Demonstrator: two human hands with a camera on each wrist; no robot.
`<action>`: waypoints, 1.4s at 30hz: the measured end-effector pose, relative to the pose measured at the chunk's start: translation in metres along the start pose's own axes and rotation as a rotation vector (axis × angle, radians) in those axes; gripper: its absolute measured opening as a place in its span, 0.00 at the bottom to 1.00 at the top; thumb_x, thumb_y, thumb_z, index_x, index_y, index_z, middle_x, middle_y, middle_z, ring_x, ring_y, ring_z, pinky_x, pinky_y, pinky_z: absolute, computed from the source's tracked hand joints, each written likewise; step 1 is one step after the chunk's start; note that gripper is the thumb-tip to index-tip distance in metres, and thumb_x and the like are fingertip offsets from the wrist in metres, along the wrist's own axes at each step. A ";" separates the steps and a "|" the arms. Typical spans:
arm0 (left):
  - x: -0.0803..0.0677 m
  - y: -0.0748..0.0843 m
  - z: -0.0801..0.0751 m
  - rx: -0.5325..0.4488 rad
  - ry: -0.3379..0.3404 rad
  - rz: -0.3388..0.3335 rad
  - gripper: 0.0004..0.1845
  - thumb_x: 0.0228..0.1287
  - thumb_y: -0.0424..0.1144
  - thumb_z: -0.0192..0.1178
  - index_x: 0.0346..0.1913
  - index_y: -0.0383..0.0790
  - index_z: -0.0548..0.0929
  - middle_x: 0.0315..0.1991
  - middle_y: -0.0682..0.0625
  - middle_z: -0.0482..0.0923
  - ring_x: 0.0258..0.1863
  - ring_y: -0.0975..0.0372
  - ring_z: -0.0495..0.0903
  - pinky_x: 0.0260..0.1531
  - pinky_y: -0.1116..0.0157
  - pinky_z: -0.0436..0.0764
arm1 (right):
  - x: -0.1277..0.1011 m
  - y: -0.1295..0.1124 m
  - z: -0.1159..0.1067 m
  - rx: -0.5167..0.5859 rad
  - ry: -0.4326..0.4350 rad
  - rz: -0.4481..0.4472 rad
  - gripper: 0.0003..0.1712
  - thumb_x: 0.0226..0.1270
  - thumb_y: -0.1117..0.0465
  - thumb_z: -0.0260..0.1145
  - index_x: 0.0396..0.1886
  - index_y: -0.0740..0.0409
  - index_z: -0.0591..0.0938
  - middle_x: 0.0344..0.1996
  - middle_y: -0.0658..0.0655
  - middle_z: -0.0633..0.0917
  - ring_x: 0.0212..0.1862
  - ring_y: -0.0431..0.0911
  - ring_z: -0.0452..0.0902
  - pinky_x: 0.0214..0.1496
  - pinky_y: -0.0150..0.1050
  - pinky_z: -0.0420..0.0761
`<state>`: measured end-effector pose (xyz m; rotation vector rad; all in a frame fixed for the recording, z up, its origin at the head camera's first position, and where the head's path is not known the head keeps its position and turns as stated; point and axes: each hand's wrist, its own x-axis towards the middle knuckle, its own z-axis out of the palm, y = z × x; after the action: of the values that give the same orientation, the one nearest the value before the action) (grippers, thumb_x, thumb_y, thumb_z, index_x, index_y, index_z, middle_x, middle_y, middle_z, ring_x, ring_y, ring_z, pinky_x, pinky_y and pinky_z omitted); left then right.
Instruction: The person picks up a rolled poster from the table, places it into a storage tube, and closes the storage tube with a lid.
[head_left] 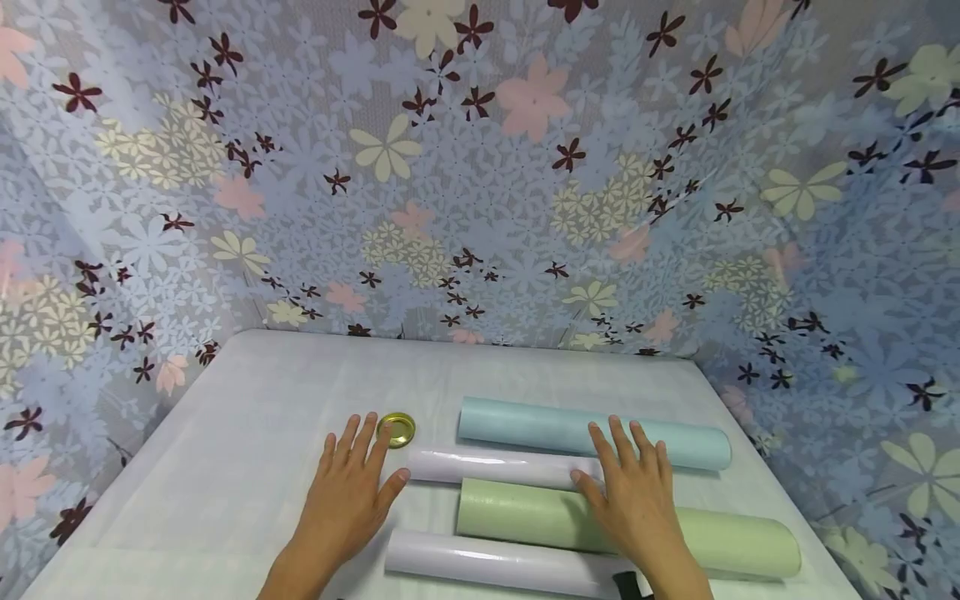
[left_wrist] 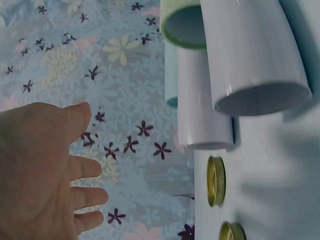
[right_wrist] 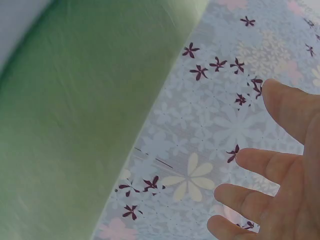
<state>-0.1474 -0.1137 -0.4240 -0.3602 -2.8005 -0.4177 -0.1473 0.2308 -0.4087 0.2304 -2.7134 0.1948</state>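
Observation:
My left hand [head_left: 348, 500] is held palm down above the white table, fingers straight and spread, holding nothing. By its fingertips lies a shallow gold lid [head_left: 397, 430]; the left wrist view shows a second gold lid [left_wrist: 232, 232], cut off by the frame. My right hand [head_left: 637, 504], also straight-fingered and holding nothing, hovers over the tubes and covers parts of them. From far to near lie a light blue tube [head_left: 532, 425], a glossy white tube [head_left: 502, 465], a thicker green tube [head_left: 525, 512] and another white tube [head_left: 495, 562]. Their left ends look hollow in the left wrist view.
A white cloth covers the table [head_left: 247, 417], whose far corners are rounded. Floral fabric [head_left: 465, 208] hangs behind and at both sides. The tubes lie roughly parallel toward the right side. A small black piece [head_left: 628, 585] shows beside the right wrist.

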 end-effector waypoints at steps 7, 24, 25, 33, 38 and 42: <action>-0.004 0.018 0.001 0.021 0.016 0.075 0.34 0.67 0.58 0.50 0.69 0.40 0.64 0.70 0.40 0.61 0.72 0.46 0.55 0.68 0.44 0.56 | 0.004 0.010 -0.012 0.001 -0.038 0.032 0.40 0.61 0.44 0.65 0.69 0.55 0.65 0.69 0.68 0.64 0.70 0.67 0.52 0.67 0.68 0.49; -0.020 0.053 0.023 0.151 0.138 0.295 0.34 0.58 0.61 0.57 0.62 0.42 0.71 0.57 0.46 0.72 0.58 0.53 0.70 0.61 0.52 0.69 | -0.003 0.035 -0.025 -0.023 -0.031 0.047 0.41 0.61 0.42 0.63 0.69 0.57 0.64 0.68 0.70 0.63 0.68 0.69 0.53 0.64 0.69 0.50; -0.021 0.054 0.025 0.154 0.150 0.304 0.34 0.57 0.61 0.59 0.61 0.43 0.72 0.55 0.47 0.72 0.57 0.54 0.71 0.60 0.53 0.69 | -0.004 0.036 -0.026 -0.024 -0.036 0.049 0.41 0.61 0.42 0.63 0.69 0.57 0.64 0.68 0.70 0.63 0.68 0.68 0.53 0.64 0.69 0.50; -0.023 0.057 0.036 0.192 0.188 0.380 0.34 0.50 0.66 0.60 0.53 0.45 0.75 0.48 0.49 0.72 0.50 0.56 0.71 0.52 0.57 0.72 | -0.013 0.051 -0.024 -0.033 -0.066 0.051 0.41 0.57 0.42 0.67 0.66 0.57 0.68 0.65 0.69 0.67 0.67 0.67 0.56 0.62 0.70 0.51; -0.025 0.059 0.042 0.200 0.156 0.400 0.35 0.47 0.68 0.60 0.52 0.47 0.75 0.48 0.50 0.72 0.49 0.57 0.72 0.51 0.58 0.72 | -0.018 0.061 -0.022 -0.026 -0.087 0.034 0.42 0.56 0.40 0.67 0.65 0.57 0.69 0.62 0.68 0.71 0.64 0.67 0.59 0.60 0.70 0.53; -0.028 0.059 0.046 0.197 0.145 0.417 0.36 0.44 0.69 0.61 0.51 0.47 0.76 0.46 0.51 0.71 0.47 0.58 0.71 0.50 0.59 0.72 | -0.023 0.070 -0.022 -0.020 -0.147 0.042 0.42 0.54 0.39 0.68 0.63 0.57 0.70 0.59 0.68 0.74 0.63 0.67 0.61 0.60 0.68 0.54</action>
<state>-0.1158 -0.0502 -0.4601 -0.8096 -2.5061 -0.0689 -0.1312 0.3063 -0.4057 0.1880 -2.8666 0.1682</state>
